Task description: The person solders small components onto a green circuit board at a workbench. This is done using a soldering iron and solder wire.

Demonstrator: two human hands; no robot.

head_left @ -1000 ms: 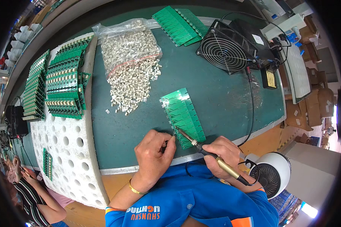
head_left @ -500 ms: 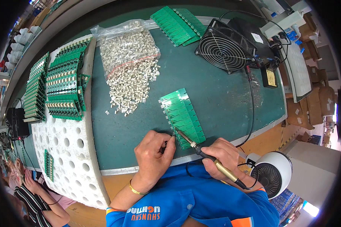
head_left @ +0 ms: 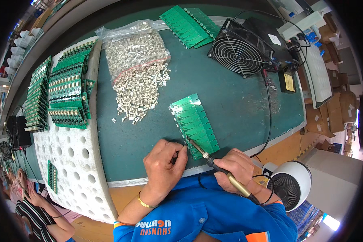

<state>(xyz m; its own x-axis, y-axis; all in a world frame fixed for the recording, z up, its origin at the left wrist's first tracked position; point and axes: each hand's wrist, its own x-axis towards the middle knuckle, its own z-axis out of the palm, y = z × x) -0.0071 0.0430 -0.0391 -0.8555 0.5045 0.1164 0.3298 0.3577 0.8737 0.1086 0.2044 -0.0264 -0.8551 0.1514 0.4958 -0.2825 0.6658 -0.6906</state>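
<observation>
A green circuit board panel (head_left: 194, 123) lies on the dark green bench mat, slanting toward me. My right hand (head_left: 234, 169) grips a soldering iron (head_left: 238, 183) with a gold-coloured handle; its tip rests at the panel's left edge, over the lower half. Beside that same edge, my left hand (head_left: 164, 163) is closed, thumb and forefinger pinched close to the tip. What the pinch holds, if anything, is too small to make out. Small pale connectors (head_left: 137, 94) spill in a heap from a clear plastic bag (head_left: 135, 48) beyond my left hand.
A black fan (head_left: 240, 54) stands at the back right, by a black box with a cable running down the bench. More green panels (head_left: 185, 26) lie at the far edge. Populated boards (head_left: 68, 86) stand on a white foam slab (head_left: 78, 161) at left; a person's hand (head_left: 34, 197) shows beyond it.
Almost nothing differs. Both hands, the iron and the panel keep their places, apart from a very slight shift of the right hand on the handle.
</observation>
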